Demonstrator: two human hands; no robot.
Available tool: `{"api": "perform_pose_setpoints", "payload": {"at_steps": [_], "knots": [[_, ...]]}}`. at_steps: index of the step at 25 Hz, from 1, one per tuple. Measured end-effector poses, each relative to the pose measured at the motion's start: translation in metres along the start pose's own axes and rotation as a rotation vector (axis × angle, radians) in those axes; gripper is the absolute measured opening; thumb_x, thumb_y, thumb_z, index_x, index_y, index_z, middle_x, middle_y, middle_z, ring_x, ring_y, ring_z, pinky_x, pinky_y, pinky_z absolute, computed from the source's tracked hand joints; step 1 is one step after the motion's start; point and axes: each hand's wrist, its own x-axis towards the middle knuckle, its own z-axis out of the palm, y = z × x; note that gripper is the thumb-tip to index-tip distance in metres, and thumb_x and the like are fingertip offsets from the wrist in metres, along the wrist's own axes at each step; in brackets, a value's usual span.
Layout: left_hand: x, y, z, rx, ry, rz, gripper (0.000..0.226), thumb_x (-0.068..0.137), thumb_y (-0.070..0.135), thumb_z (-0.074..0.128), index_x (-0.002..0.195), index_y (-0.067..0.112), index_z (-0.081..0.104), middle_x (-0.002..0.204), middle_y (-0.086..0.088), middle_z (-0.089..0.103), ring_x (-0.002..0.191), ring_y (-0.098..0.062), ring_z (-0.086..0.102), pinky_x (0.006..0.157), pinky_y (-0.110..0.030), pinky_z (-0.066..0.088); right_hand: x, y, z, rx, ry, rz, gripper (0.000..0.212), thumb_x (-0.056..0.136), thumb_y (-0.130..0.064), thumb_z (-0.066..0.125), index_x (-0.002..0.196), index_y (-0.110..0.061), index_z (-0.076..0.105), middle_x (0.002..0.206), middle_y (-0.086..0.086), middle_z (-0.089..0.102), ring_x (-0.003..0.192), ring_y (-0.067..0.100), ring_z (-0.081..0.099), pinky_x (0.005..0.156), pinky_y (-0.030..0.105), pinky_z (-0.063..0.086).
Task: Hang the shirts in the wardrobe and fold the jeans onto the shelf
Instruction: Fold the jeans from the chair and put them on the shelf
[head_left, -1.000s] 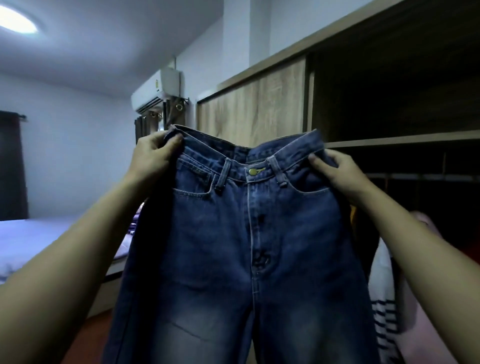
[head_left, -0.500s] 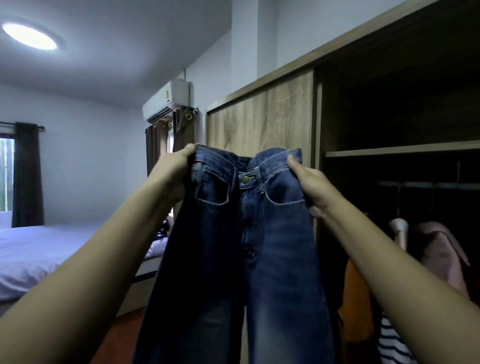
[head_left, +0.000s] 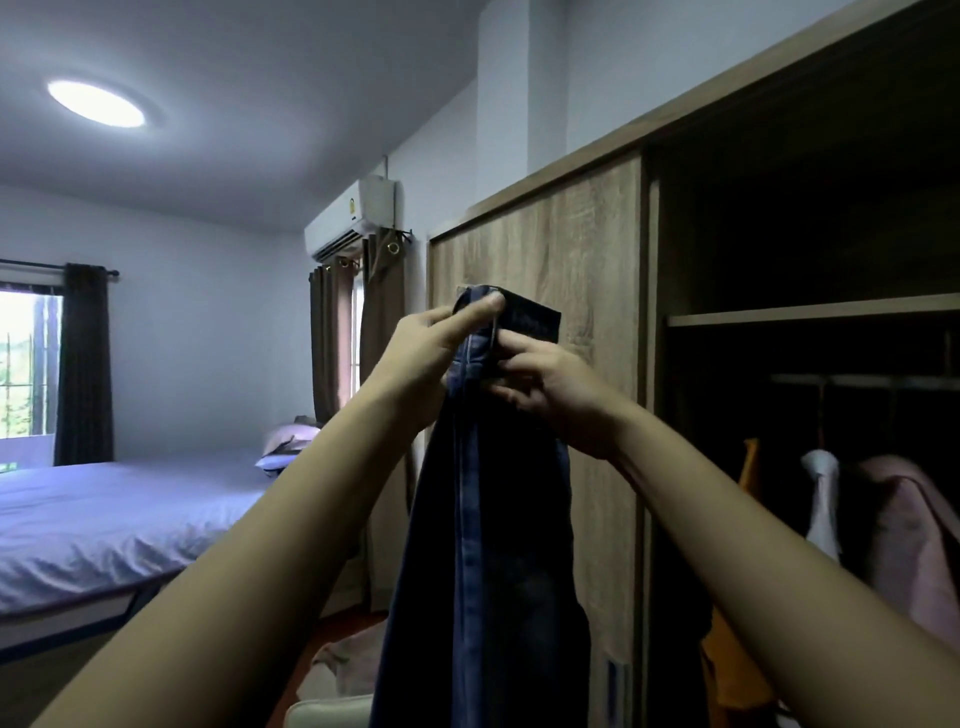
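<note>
Wrinkly lilac bed (head_left: 104, 519) sits off to the left. Our left hand (head_left: 415, 353) has its grip pinching the top of the dark denim jeans (head_left: 498, 545), doubled lengthwise into a long narrow strip with a paler seam, dangling in front of the wood-grain wardrobe door (head_left: 597, 234). Our right hand (head_left: 550, 389) curls onto the waistband too. Further right there's a flat shelf (head_left: 810, 312), with a soft pink shirt (head_left: 904, 545) hanging below it in the gloom.

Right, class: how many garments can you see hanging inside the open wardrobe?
3: an orange garment at the left, a white garment in the middle, a pink garment at the right. The wardrobe is dark inside, so more may be hidden.
</note>
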Motion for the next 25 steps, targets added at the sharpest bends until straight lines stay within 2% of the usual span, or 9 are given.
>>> {"api": "perform_pose_setpoints", "payload": {"at_steps": [2, 3, 6, 7, 11, 14, 19, 23, 25], "knots": [[-0.002, 0.005, 0.002, 0.093, 0.02, 0.114, 0.004, 0.083, 0.001, 0.063, 0.084, -0.003, 0.064, 0.065, -0.011, 0.063, 0.056, -0.018, 0.063, 0.053, -0.027, 0.054, -0.001, 0.005, -0.002, -0.259, 0.011, -0.056, 0.049, 0.092, 0.006, 0.036, 0.132, -0.017, 0.05, 0.122, 0.001, 0.052, 0.101, 0.006, 0.055, 0.09, 0.021, 0.044], [-0.001, 0.006, 0.001, 0.1, 0.073, 0.127, 0.009, 0.083, -0.002, 0.059, 0.076, 0.001, 0.062, 0.059, -0.007, 0.061, 0.052, -0.016, 0.06, 0.052, -0.026, 0.053, 0.0, 0.011, -0.006, -0.403, 0.123, -0.109, 0.05, 0.092, 0.004, 0.038, 0.136, -0.017, 0.046, 0.124, 0.003, 0.044, 0.101, 0.007, 0.05, 0.094, 0.024, 0.041], [0.002, 0.012, -0.008, 0.079, 0.237, 0.028, 0.02, 0.085, 0.008, 0.05, 0.066, 0.011, 0.057, 0.043, 0.004, 0.053, 0.042, -0.011, 0.05, 0.047, -0.021, 0.046, -0.002, 0.037, -0.021, -0.582, 0.665, -0.097, 0.04, 0.094, -0.035, 0.05, 0.128, -0.014, 0.044, 0.129, 0.009, 0.042, 0.111, 0.016, 0.048, 0.097, 0.033, 0.041], [0.001, 0.013, -0.014, 0.111, 0.232, 0.011, 0.02, 0.085, 0.012, 0.049, 0.066, 0.013, 0.056, 0.042, 0.006, 0.052, 0.042, -0.01, 0.049, 0.049, -0.022, 0.044, -0.004, 0.047, -0.023, -0.518, 0.699, -0.051, 0.048, 0.092, -0.047, 0.048, 0.125, -0.013, 0.043, 0.127, 0.01, 0.049, 0.11, 0.018, 0.052, 0.093, 0.034, 0.044], [0.0, -0.008, -0.038, 0.477, 0.266, 0.154, 0.024, 0.09, 0.018, 0.044, 0.069, 0.019, 0.055, 0.061, 0.007, 0.054, 0.061, -0.012, 0.049, 0.053, -0.022, 0.038, -0.004, 0.072, -0.014, -0.556, 0.715, -0.106, 0.043, 0.093, -0.048, 0.043, 0.101, -0.006, 0.046, 0.084, 0.007, 0.061, 0.078, 0.025, 0.059, 0.063, 0.034, 0.043], [-0.007, -0.035, -0.048, 0.943, 0.386, 0.344, 0.031, 0.091, 0.043, 0.052, 0.101, 0.016, 0.063, 0.089, -0.001, 0.063, 0.085, -0.018, 0.055, 0.065, -0.019, 0.031, -0.002, 0.071, -0.007, -0.559, 0.755, -0.111, 0.039, 0.093, -0.048, 0.046, 0.095, -0.009, 0.044, 0.073, -0.002, 0.051, 0.068, 0.016, 0.051, 0.058, 0.031, 0.036], [0.002, -0.014, -0.048, 0.889, 0.593, 0.562, 0.044, 0.09, 0.044, 0.056, 0.113, 0.006, 0.058, 0.111, -0.015, 0.066, 0.103, -0.03, 0.059, 0.077, -0.028, 0.037, -0.049, 0.096, -0.008, -0.307, 0.604, -0.216, 0.038, 0.085, -0.051, 0.044, 0.108, -0.021, 0.048, 0.097, -0.009, 0.062, 0.086, 0.006, 0.063, 0.072, 0.019, 0.05], [0.016, -0.016, -0.071, 0.884, 0.601, 0.568, 0.05, 0.09, 0.049, 0.051, 0.115, 0.006, 0.058, 0.111, -0.014, 0.066, 0.103, -0.029, 0.061, 0.08, -0.032, 0.042, -0.107, 0.18, 0.008, -0.401, 0.524, -0.059, 0.021, 0.094, -0.032, 0.047, 0.082, -0.019, 0.058, 0.073, -0.001, 0.062, 0.066, 0.006, 0.058, 0.061, 0.031, 0.046], [0.021, -0.03, -0.085, 0.868, 0.552, 0.538, 0.052, 0.088, 0.052, 0.05, 0.112, 0.007, 0.06, 0.108, -0.012, 0.068, 0.101, -0.026, 0.063, 0.078, -0.033, 0.044, -0.113, 0.193, -0.001, -0.337, 0.524, -0.003, 0.023, 0.096, -0.033, 0.045, 0.082, -0.02, 0.06, 0.075, 0.005, 0.063, 0.071, 0.012, 0.059, 0.065, 0.034, 0.047]]}}
